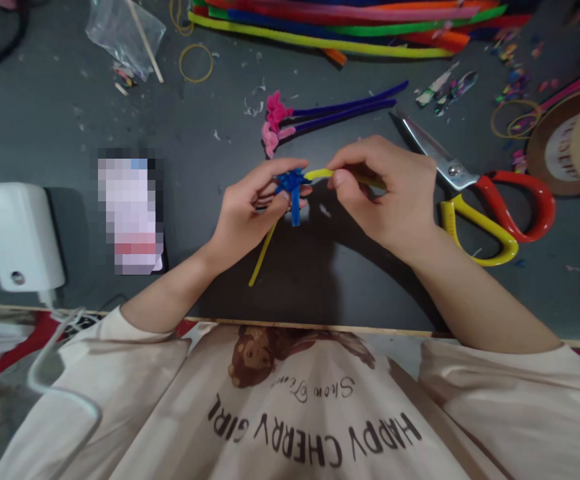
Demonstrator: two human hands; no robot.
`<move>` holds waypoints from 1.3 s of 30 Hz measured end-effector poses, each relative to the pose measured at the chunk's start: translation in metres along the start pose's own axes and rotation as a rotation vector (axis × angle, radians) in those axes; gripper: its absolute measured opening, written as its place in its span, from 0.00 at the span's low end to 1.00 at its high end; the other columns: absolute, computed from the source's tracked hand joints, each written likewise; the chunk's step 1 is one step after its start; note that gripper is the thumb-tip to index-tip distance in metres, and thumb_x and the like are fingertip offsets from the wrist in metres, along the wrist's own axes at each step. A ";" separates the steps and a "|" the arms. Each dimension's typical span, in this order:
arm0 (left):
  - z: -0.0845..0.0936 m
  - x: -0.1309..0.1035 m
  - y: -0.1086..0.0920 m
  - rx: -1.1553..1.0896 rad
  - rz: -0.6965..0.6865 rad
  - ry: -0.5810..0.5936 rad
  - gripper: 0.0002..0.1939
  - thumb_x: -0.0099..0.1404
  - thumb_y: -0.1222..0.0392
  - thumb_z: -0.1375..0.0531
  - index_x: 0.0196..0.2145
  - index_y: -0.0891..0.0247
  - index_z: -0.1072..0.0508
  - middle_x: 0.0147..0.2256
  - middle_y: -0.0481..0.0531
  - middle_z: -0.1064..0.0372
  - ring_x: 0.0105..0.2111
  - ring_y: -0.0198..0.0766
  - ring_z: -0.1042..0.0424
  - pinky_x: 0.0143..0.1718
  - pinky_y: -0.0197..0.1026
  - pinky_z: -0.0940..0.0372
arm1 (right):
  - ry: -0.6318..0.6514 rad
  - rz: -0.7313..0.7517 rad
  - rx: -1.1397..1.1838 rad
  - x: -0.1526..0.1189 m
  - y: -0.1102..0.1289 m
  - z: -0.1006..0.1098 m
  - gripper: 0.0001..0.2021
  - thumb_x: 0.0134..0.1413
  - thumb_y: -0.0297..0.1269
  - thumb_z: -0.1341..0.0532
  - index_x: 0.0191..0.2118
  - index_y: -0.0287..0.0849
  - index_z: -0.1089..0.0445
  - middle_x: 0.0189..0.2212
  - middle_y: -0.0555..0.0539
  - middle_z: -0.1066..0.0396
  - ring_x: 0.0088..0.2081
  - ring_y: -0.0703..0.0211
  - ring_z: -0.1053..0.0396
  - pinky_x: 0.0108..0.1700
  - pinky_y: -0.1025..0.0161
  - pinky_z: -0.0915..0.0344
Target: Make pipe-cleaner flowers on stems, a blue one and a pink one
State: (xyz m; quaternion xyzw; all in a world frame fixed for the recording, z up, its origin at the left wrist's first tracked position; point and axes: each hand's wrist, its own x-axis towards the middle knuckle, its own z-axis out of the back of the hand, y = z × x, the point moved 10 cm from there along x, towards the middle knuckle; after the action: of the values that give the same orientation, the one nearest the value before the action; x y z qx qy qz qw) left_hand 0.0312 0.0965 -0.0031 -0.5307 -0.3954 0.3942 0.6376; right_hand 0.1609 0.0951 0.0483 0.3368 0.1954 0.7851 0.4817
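Right fingers (347,187) pinch a yellow pipe cleaner (321,174), left fingers (276,207) a blue chenille flower (291,181), toward the surface's (70,127) near edge, likely pliable, best held where they meet.

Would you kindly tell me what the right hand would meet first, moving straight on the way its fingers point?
The right hand, pinching a yellow strip, would probably meet the blue fuzzy piece in the left hand first, though one view leaves depth unclear.

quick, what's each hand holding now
Left hand: closed, holding a blue, star-like, fuzzy pipe-cleaner shape.
Right hand: closed, pinching a thin yellow fuzzy stem.
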 end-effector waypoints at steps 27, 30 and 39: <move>0.006 -0.003 0.004 0.131 0.074 -0.048 0.15 0.63 0.67 0.43 0.47 0.60 0.24 0.27 0.43 0.26 0.21 0.26 0.29 0.22 0.28 0.30 | 0.230 0.202 -0.160 -0.010 0.017 -0.030 0.11 0.63 0.35 0.47 0.46 0.44 0.29 0.38 0.49 0.24 0.35 0.62 0.28 0.31 0.64 0.41; 0.005 -0.005 -0.001 0.194 0.059 -0.043 0.15 0.64 0.66 0.44 0.47 0.59 0.25 0.29 0.44 0.25 0.21 0.26 0.28 0.24 0.30 0.29 | 0.196 0.197 -0.233 -0.012 0.018 -0.032 0.12 0.65 0.40 0.48 0.43 0.43 0.29 0.37 0.48 0.24 0.36 0.61 0.28 0.32 0.64 0.42; 0.005 -0.009 -0.015 0.461 -0.087 -0.047 0.20 0.62 0.68 0.45 0.49 0.58 0.25 0.33 0.45 0.23 0.24 0.26 0.29 0.29 0.30 0.31 | 0.198 0.097 -0.089 -0.014 0.013 -0.037 0.08 0.61 0.36 0.45 0.39 0.42 0.29 0.33 0.49 0.27 0.31 0.64 0.32 0.32 0.65 0.41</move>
State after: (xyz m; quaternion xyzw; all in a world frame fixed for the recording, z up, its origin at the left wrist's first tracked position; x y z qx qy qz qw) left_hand 0.0248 0.0881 0.0111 -0.3439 -0.3323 0.4586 0.7490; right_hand 0.1307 0.0779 0.0260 0.2451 0.1903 0.8447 0.4360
